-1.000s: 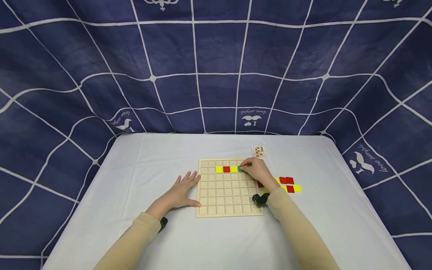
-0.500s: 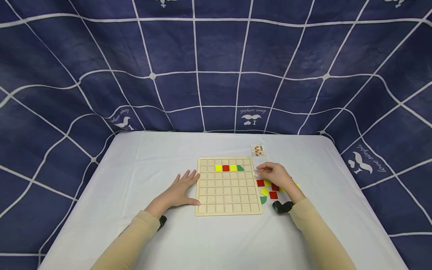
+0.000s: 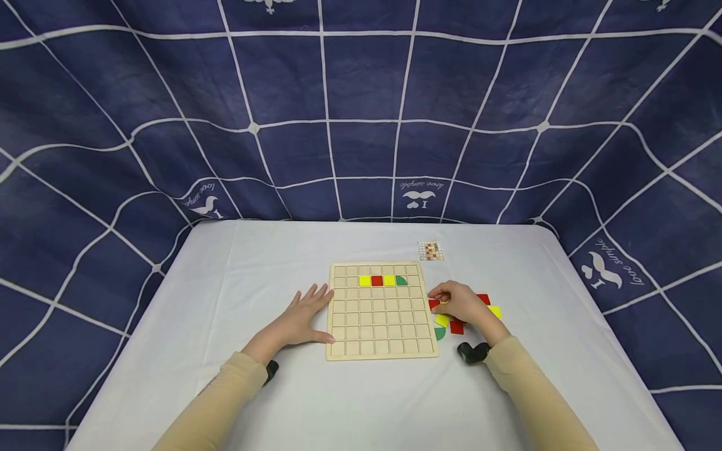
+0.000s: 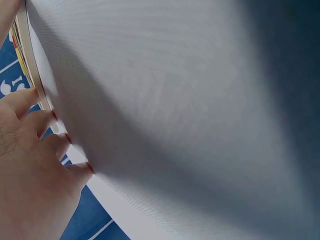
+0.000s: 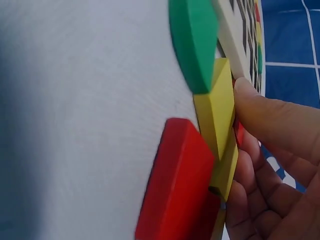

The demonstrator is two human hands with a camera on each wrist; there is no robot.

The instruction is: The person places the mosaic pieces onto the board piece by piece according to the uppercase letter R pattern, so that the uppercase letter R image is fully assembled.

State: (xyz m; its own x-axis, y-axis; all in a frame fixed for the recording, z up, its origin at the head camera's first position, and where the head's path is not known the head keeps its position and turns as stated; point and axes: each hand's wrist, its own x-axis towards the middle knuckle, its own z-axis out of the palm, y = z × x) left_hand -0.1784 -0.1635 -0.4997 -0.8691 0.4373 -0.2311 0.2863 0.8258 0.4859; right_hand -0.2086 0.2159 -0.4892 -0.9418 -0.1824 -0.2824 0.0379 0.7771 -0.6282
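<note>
A square wooden grid board (image 3: 380, 318) lies on the table. In its second row from the far edge sit a yellow tile (image 3: 365, 280), a red tile (image 3: 376, 281), another yellow tile (image 3: 389, 280) and a green rounded tile (image 3: 401, 280). My left hand (image 3: 301, 318) is spread flat, thumb and fingertips touching the board's left edge. Beside the right edge, my right hand (image 3: 459, 304) pinches a red square tile (image 3: 433, 304) between thumb and fingers. That red tile (image 5: 239, 130) is mostly hidden by the thumb in the right wrist view.
Loose tiles lie around and under my right hand, including a yellow tile (image 3: 442, 321), a red tile (image 3: 457, 327) and a green rounded tile (image 3: 440, 334). A small printed pattern card (image 3: 431, 250) lies beyond the board's far right corner. A blue curtain (image 3: 361, 150) hangs behind the table.
My right hand has let go of the green tile on the board, moved right and come down over the loose tiles to a red one. My left hand has stayed in place.
</note>
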